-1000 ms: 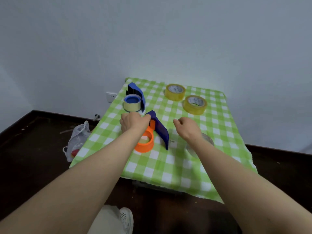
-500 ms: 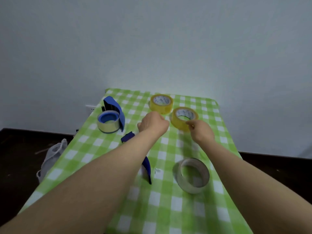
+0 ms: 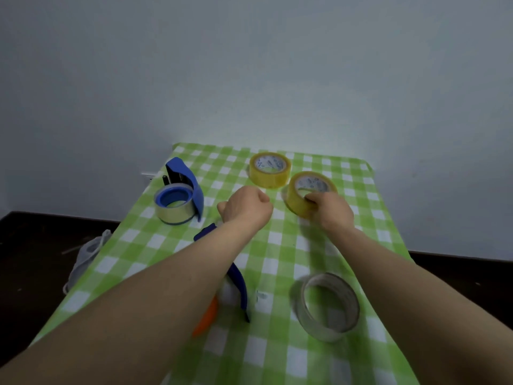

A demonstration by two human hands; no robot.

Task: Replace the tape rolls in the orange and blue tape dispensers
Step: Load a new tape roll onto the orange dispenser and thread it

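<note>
Two hands reach across a green checked table (image 3: 277,245). The right hand (image 3: 330,211) pinches a nearer yellow tape roll (image 3: 302,194), now tilted off the cloth, likely as a refill. The left hand (image 3: 245,207), a loose fist, holds nothing. The orange dispenser (image 3: 206,318) lies under the left forearm; the blue dispenser (image 3: 180,193) stands far left.

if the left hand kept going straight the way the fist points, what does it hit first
Probably the far yellow tape roll: the left hand, a closed fist, points away up the table at it, with only bare tablecloth between. Its height above the cloth is unclear.
</note>
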